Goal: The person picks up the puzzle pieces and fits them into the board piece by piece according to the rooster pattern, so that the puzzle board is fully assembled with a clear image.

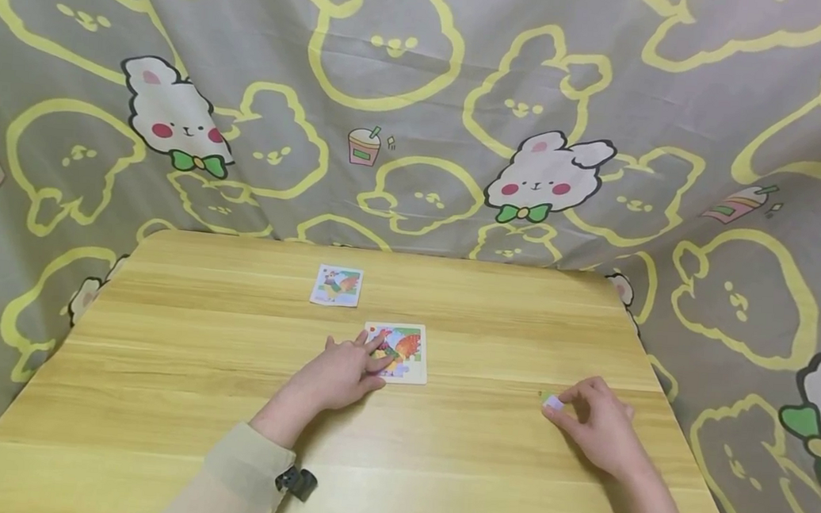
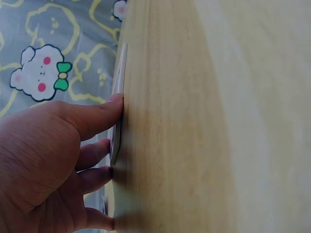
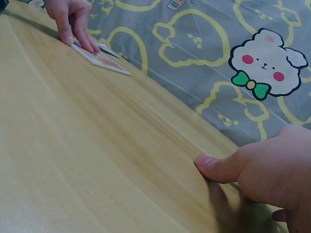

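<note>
In the head view a small square jigsaw puzzle (image 1: 409,344) with a colourful rooster picture lies on the table, its lower right part bare cream. My left hand (image 1: 341,371) rests on the puzzle's left side with fingers spread, hiding part of the picture. The left wrist view has its thumb and fingertips along the thin puzzle board (image 2: 119,77). Farther right, my right hand (image 1: 602,425) pinches a pale lilac and green puzzle piece (image 1: 553,402) between thumb and forefinger, low over the table. The right wrist view hides most of that piece behind the thumb.
A printed card (image 1: 337,285) with the same rooster picture lies beyond the puzzle, toward the back left. The wooden table (image 1: 492,318) ends at a grey patterned curtain (image 1: 419,130) along its back and sides.
</note>
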The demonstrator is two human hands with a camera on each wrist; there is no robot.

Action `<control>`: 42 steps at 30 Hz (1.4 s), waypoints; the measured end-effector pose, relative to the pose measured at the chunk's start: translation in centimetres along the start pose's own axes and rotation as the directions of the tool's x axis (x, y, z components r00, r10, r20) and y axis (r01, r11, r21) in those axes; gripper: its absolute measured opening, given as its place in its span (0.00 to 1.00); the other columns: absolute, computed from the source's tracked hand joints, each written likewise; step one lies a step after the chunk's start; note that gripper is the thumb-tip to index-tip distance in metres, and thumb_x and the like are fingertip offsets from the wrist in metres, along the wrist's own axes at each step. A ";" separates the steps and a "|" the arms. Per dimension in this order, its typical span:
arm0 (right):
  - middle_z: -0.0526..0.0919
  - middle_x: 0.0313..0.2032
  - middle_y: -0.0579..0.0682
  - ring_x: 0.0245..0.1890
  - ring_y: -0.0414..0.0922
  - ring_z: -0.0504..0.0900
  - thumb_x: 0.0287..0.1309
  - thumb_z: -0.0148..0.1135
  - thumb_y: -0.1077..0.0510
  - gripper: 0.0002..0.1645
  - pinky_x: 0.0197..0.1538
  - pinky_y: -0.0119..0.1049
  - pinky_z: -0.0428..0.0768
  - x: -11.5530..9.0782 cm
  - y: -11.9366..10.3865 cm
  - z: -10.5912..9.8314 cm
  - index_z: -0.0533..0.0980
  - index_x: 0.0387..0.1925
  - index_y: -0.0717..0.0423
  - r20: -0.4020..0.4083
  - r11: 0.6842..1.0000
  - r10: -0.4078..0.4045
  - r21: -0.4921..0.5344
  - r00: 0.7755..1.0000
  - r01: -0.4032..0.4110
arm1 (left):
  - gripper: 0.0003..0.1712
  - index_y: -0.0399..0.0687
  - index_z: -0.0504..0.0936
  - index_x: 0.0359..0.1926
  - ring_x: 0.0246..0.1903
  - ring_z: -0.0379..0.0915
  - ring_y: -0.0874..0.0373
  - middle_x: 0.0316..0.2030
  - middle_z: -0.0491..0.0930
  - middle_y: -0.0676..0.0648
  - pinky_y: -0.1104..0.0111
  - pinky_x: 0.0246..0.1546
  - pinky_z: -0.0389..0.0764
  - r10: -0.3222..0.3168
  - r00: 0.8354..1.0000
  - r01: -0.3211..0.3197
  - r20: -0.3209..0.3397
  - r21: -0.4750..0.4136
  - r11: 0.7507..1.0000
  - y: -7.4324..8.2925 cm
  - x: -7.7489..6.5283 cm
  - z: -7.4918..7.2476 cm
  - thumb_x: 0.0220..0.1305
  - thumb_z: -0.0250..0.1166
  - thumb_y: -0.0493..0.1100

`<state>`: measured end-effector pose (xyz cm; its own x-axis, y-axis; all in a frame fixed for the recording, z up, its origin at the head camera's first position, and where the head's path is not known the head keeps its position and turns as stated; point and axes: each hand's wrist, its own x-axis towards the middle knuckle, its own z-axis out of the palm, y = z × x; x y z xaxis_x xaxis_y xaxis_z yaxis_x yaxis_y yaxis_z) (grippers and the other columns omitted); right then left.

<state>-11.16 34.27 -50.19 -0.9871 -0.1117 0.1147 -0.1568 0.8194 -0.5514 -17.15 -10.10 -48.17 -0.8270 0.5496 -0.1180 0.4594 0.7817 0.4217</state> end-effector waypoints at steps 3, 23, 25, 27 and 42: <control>0.82 0.44 0.49 0.43 0.51 0.78 0.62 0.79 0.47 0.17 0.51 0.58 0.63 0.0 -0.1 0.2 0.83 0.42 0.54 -0.010 0.999 -0.037 -0.011 0.999 0.037 | 0.25 0.55 0.82 0.69 0.77 0.52 0.32 0.78 0.62 0.43 0.18 0.60 0.54 0.001 1.000 -0.001 -0.002 -0.001 1.000 0.0 0.0 0.1 0.74 0.68 0.51; 0.74 0.29 0.41 0.28 0.37 0.72 0.61 0.76 0.66 0.16 0.29 0.31 0.73 -0.3 -0.1 1.4 0.81 0.48 0.54 -0.039 0.965 -0.225 0.127 0.974 0.228 | 0.26 0.56 0.81 0.70 0.77 0.52 0.34 0.78 0.62 0.42 0.19 0.62 0.52 -0.012 1.000 0.013 0.003 -0.006 1.000 0.0 0.0 0.0 0.75 0.68 0.52; 0.73 0.28 0.41 0.27 0.37 0.72 0.62 0.75 0.67 0.15 0.28 0.30 0.73 -0.2 -0.1 1.4 0.80 0.47 0.54 -0.039 0.964 -0.219 0.143 0.975 0.223 | 0.26 0.56 0.81 0.70 0.77 0.52 0.34 0.78 0.61 0.43 0.19 0.62 0.51 -0.013 1.000 0.013 0.003 -0.011 1.000 0.0 -0.1 0.0 0.75 0.68 0.52; 0.74 0.28 0.40 0.26 0.36 0.72 0.62 0.75 0.67 0.15 0.28 0.30 0.73 -0.2 -0.1 1.5 0.80 0.47 0.53 -0.044 0.962 -0.223 0.150 0.974 0.227 | 0.26 0.55 0.81 0.70 0.78 0.51 0.34 0.78 0.61 0.43 0.19 0.62 0.51 -0.014 1.000 0.014 0.005 -0.012 1.000 0.0 0.0 0.0 0.75 0.68 0.51; 0.87 0.44 0.42 0.45 0.42 0.86 0.67 0.67 0.72 0.19 0.54 0.19 0.75 0.3 -0.7 2.3 0.84 0.58 0.62 -0.095 0.927 -0.314 0.186 0.945 0.327 | 0.26 0.55 0.81 0.70 0.78 0.51 0.33 0.78 0.61 0.43 0.18 0.62 0.51 -0.009 1.000 0.009 0.008 -0.011 1.000 0.0 0.0 0.0 0.75 0.68 0.52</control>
<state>-11.46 32.40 -51.68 -0.8801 -0.3097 0.3598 -0.4739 0.6184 -0.6269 -17.17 -10.13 -48.15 -0.8285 0.5450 -0.1287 0.4484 0.7834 0.4304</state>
